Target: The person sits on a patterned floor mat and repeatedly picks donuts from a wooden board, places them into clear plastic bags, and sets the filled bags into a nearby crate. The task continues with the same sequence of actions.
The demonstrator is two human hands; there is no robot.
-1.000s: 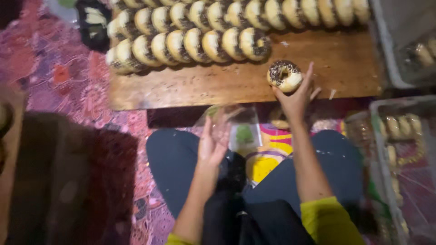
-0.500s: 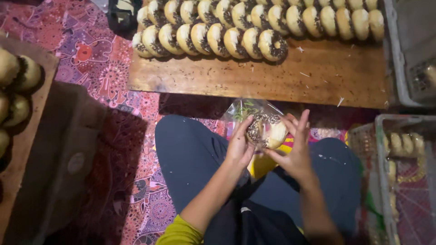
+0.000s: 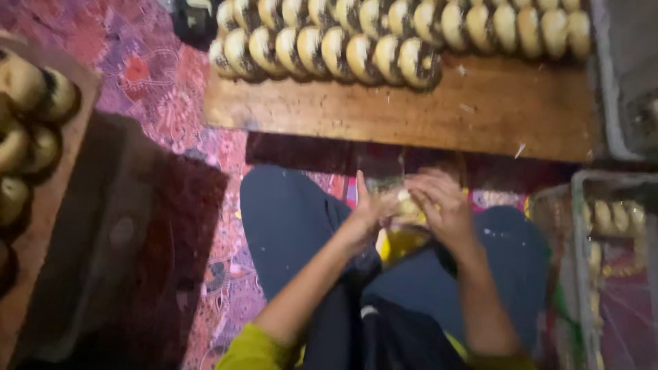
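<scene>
We sat on a patterned red and purple rug (image 3: 164,96), knees in dark trousers (image 3: 288,212) drawn up before a long wooden board (image 3: 411,113). Rows of doughnuts (image 3: 329,51) topped with dark sprinkles stood on edge along its far side, and its near part lay bare. At the left, another board (image 3: 27,137) carried more pale rounds; at the right, a clear plastic crate (image 3: 603,219) held a few too.

Between our knees, just below the board's near edge, we held a clear plastic bag (image 3: 394,192) with a pale doughnut (image 3: 404,205) inside it, blurred and half hidden. Our left hand (image 3: 367,209) cupped the bag from the side, palm inward and fingers straight. Our right hand (image 3: 442,202) curled over the top, fingers bent onto the film; whether they pinched the bag's mouth, we could not tell.

To do this well, we judged the left hand ought to bear the weight from below while the right worked the film lightly. Too hard a squeeze would likely smear the topping against the plastic, so only the fingertips should press.
</scene>
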